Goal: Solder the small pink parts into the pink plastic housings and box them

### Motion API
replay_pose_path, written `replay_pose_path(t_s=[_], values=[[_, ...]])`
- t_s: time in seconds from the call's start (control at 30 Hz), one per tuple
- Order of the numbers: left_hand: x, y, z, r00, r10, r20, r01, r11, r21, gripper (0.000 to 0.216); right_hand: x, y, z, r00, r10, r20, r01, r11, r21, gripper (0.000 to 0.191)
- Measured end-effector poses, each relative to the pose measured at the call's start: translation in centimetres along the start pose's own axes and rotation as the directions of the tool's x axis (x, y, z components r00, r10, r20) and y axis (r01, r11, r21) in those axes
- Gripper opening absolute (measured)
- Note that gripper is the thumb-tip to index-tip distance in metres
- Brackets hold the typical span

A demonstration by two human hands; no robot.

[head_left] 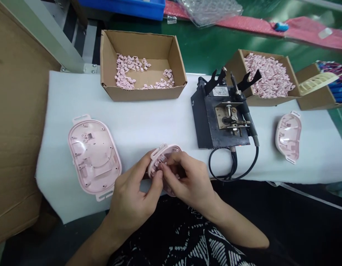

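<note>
Both the left hand (132, 199) and right hand (187, 181) grip a pink plastic housing (163, 152) between curled fingers (173, 159)

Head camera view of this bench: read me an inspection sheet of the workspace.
Surface: white padded sheet covering the bench.
Job's things: pink plastic housing held up; two more pink housings lie on the sheet.
Clutter: bubble-wrap bag, pink foam strip.
Grippers: left hand and right hand both grip the housing.
Cables: black cord looping from the soldering iron.
Surroundings: cardboard boxes of small pink parts, blue crate, cardboard sheet.
</note>
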State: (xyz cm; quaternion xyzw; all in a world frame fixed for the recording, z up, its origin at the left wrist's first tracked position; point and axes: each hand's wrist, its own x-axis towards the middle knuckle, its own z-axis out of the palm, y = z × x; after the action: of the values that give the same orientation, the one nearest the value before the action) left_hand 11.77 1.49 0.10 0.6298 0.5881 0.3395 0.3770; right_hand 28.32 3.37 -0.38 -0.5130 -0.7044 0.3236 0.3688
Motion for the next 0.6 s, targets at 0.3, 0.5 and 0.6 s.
replay_pose_path(t_s=[0.3,0.5,0.6], values=[[1.0,-1.0,1.1,0.998,0.029,0.049,-0.025,0.996,-0.084,0.043,0.5,1.1,-1.2,0.998,-0.051,0.026,0.054,0.989,-0.135,0.055],[1.4,-1.4,1.3,0.993,-0.097,0.061,0.107,0.973,-0.203,0.042,1.3,2.2,-1.2,0.977,0.082,0.197,-0.125,0.968,0.217,0.033],[1.5,-1.3,1.3,0.993,-0.105,0.047,0.112,0.979,-0.169,0.040,1.3,2.4,-0.8,0.979,0.098,0.179,-0.144,0.954,0.263,0.031]])
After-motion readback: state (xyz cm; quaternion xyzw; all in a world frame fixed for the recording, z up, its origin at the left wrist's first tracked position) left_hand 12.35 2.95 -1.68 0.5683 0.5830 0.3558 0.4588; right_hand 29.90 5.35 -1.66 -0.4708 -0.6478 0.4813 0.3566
